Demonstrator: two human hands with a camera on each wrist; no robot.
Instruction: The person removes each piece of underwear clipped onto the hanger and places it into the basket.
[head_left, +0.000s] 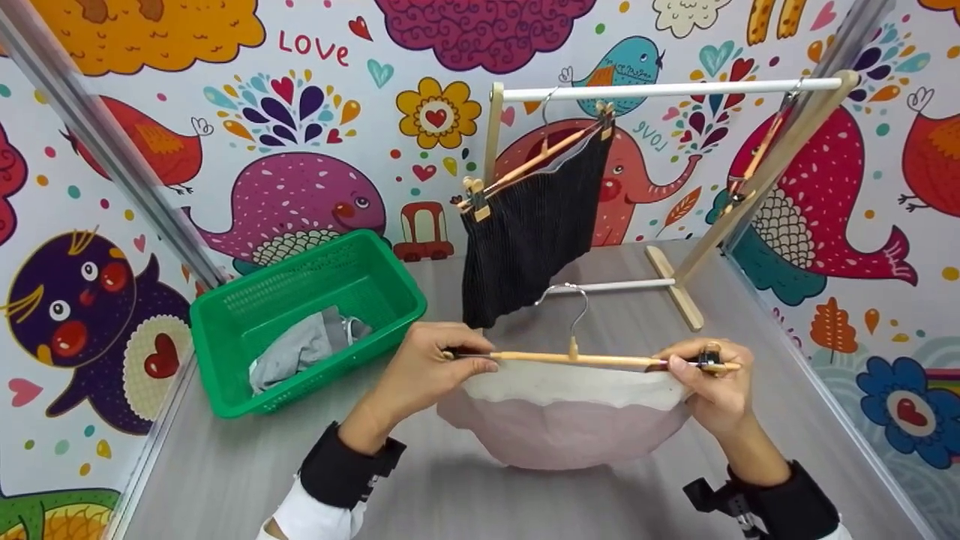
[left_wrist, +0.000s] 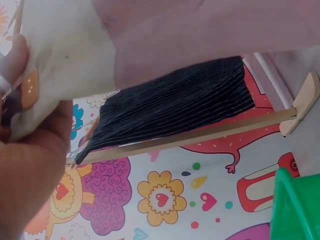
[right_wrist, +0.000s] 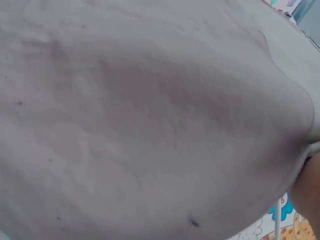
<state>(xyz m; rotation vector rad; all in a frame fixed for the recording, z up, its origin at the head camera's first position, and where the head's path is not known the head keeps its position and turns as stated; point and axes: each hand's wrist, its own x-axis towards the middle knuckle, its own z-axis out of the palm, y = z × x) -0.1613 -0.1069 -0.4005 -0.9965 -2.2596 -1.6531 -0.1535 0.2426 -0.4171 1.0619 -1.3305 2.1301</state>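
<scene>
A wooden clip hanger [head_left: 607, 360] with a metal hook is held level in front of me. From it hangs a pink garment [head_left: 577, 435] with a white top band; its exact kind is unclear. My left hand [head_left: 431, 364] grips the hanger's left end at its clip, along with the band's corner. At the other end, my right hand [head_left: 712, 382] pinches the right clip and cloth. The left wrist view shows a tan clip pad [left_wrist: 30, 90] against the white band. Pink cloth [right_wrist: 150, 125] fills most of the right wrist view, hiding the right fingers.
Behind stands a rack with a white rail [head_left: 675, 89], bearing a black pleated skirt [head_left: 536, 225] on a clip hanger. Another hanger [head_left: 761, 154] hangs at the rail's right end. On the left, a green basket [head_left: 214, 375] contains grey cloth [head_left: 300, 349]. Patterned walls enclose the table.
</scene>
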